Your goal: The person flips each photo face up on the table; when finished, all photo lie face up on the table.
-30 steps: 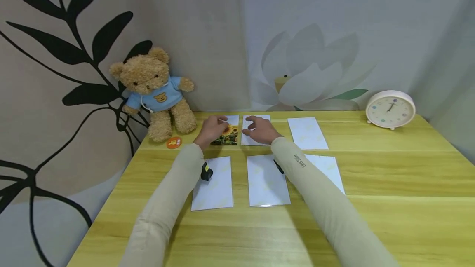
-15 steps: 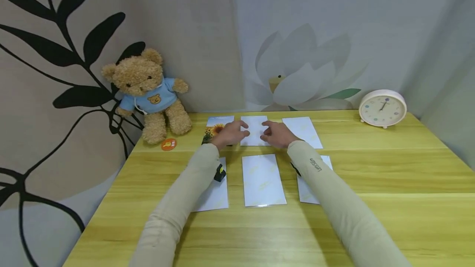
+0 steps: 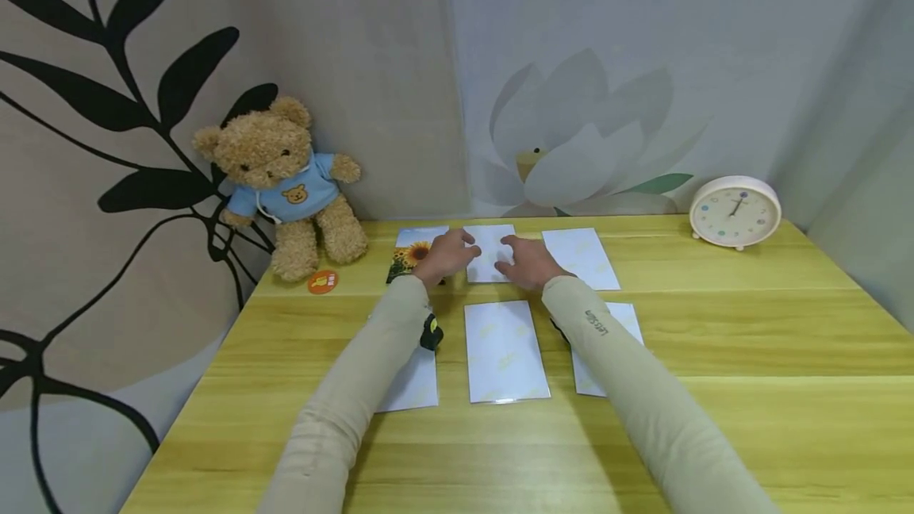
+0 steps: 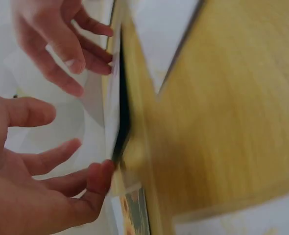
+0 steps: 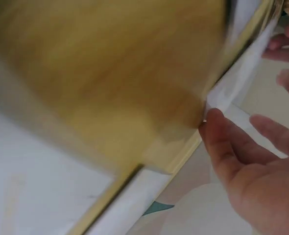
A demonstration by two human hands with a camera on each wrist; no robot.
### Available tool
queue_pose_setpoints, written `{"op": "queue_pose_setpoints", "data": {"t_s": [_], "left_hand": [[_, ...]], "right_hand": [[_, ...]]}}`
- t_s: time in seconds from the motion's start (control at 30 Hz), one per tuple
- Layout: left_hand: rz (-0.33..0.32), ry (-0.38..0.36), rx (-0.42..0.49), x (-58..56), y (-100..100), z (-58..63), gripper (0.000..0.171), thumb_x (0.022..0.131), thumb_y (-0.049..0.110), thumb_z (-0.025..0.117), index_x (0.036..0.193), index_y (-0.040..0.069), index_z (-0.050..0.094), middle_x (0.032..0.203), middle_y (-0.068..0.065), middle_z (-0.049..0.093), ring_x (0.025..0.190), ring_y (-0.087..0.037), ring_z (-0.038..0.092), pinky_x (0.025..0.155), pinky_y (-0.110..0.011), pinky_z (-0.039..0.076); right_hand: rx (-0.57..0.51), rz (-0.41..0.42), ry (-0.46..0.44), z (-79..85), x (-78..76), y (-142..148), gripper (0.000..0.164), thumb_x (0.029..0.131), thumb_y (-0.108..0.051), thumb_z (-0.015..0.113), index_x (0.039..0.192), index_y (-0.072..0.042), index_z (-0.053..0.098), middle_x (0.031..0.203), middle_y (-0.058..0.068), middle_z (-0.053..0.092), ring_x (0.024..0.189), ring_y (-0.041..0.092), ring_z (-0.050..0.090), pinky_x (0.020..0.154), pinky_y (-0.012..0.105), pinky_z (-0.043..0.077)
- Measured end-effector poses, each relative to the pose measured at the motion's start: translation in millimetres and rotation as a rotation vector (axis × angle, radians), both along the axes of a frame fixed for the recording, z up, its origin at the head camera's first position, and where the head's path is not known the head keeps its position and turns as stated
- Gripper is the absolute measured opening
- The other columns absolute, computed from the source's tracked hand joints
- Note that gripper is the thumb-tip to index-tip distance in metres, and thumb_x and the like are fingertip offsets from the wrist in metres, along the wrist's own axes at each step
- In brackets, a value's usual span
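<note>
In the head view, a pale card (image 3: 491, 254) lies in the middle of the back row, between my two hands. My left hand (image 3: 444, 258) is at the card's left side, with thumb and forefinger spread apart. Its thumb (image 4: 100, 178) touches a corner of the card (image 4: 116, 98), whose dark side shows in the left wrist view. My right hand (image 3: 534, 264) is at the card's right side, a fingertip (image 5: 214, 117) touching its corner. Partly behind the left hand is a sunflower picture card (image 3: 408, 258).
Other pale cards lie at the back right (image 3: 581, 258), front middle (image 3: 505, 351), front left (image 3: 414, 383) and front right (image 3: 624, 320). A teddy bear (image 3: 296, 193) sits at the back left beside an orange round disc (image 3: 322, 282). A white clock (image 3: 735, 212) stands at the right.
Both hands have moved right, the left hand leaving the sunflower card's top uncovered. They now flank the middle back card, which has shifted slightly right over the last half second.
</note>
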State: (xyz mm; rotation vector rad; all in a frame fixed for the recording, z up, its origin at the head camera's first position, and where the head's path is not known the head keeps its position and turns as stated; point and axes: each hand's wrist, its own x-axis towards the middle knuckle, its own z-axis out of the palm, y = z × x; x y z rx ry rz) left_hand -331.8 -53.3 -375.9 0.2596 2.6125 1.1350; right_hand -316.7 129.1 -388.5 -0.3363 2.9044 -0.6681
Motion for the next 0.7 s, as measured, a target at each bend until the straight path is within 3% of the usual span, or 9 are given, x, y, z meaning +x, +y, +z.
{"op": "queue_pose_setpoints", "data": {"t_s": [0.13, 0.23, 0.4, 0.53, 0.7], "left_hand": [[0.096, 0.020, 0.203, -4.8, -6.5, -1.2, 0.042, 0.104, 0.016, 0.048, 0.144, 0.004, 0.049, 0.143, -0.017, 0.053, 0.116, -0.032, 0.059, 0.091, -0.043, 0.051], [0.145, 0.035, 0.384, -7.8, -9.2, -1.4, 0.040, 0.102, 0.007, 0.051, 0.142, 0.002, 0.052, 0.138, -0.017, 0.056, 0.111, -0.026, 0.061, 0.096, -0.044, 0.053], [0.138, -0.018, 0.654, -8.4, -7.2, 2.1, 0.042, 0.102, 0.002, 0.055, 0.143, -0.001, 0.050, 0.135, -0.020, 0.057, 0.105, -0.022, 0.064, 0.107, -0.045, 0.051], [0.091, -0.041, 0.687, -6.4, -3.6, 2.6, 0.040, 0.104, 0.010, 0.053, 0.144, 0.007, 0.053, 0.136, -0.018, 0.057, 0.113, -0.024, 0.063, 0.110, -0.048, 0.048], [0.045, -0.098, 0.673, -1.1, 1.7, -5.8, 0.042, 0.106, 0.019, 0.051, 0.147, 0.029, 0.052, 0.139, -0.016, 0.059, 0.125, -0.030, 0.062, 0.111, -0.051, 0.047]], "right_hand": [[-0.011, 0.035, 0.026, 2.9, 0.4, -4.8, 0.056, 0.105, -0.035, 0.052, 0.154, -0.011, 0.040, 0.138, 0.019, 0.062, 0.133, 0.034, 0.056, 0.115, 0.048, 0.043], [-0.044, 0.061, 0.044, 5.8, 1.6, -7.3, 0.057, 0.106, -0.039, 0.047, 0.157, -0.016, 0.036, 0.128, 0.020, 0.067, 0.123, 0.032, 0.062, 0.110, 0.048, 0.046], [-0.131, 0.045, 0.008, 12.7, 3.6, -9.9, 0.060, 0.107, -0.050, 0.037, 0.162, -0.031, 0.021, 0.129, 0.018, 0.065, 0.119, 0.031, 0.062, 0.108, 0.049, 0.047], [-0.208, 0.030, -0.029, 16.8, 5.3, -9.3, 0.059, 0.106, -0.056, 0.031, 0.161, -0.040, 0.014, 0.127, 0.017, 0.066, 0.115, 0.031, 0.064, 0.103, 0.049, 0.049], [-0.391, 0.011, -0.083, 15.7, 9.8, -5.9, 0.060, 0.107, -0.053, 0.034, 0.161, -0.039, 0.013, 0.131, 0.020, 0.063, 0.112, 0.035, 0.067, 0.095, 0.049, 0.055]]}}
